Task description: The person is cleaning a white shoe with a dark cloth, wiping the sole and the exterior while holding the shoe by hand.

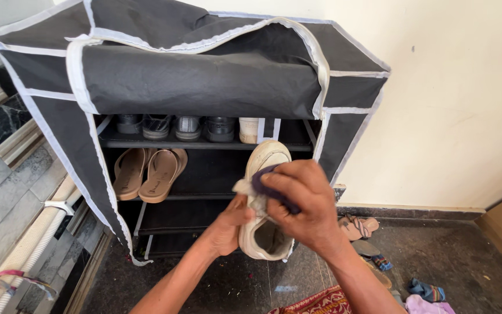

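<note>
My left hand (pixel 228 229) grips a cream-white shoe (pixel 265 232) at its heel side and holds it up in front of the shoe rack, toe pointing up. On the shoe's upper, my right hand (pixel 303 203) presses a dark purple cloth (pixel 265 185) with a pale edge. The shoe's opening faces me. Behind the shoe stands a black fabric-covered shoe rack (pixel 193 81) with white trim, its front flap rolled up.
The rack's top shelf holds several dark shoes (pixel 172 126); a pair of tan sandals (pixel 146 173) lies on the second shelf. Sandals (pixel 358 227) and small cloth items (pixel 425 291) lie on the dark floor at right. A red patterned mat (pixel 321 302) is below. Marble steps are at left.
</note>
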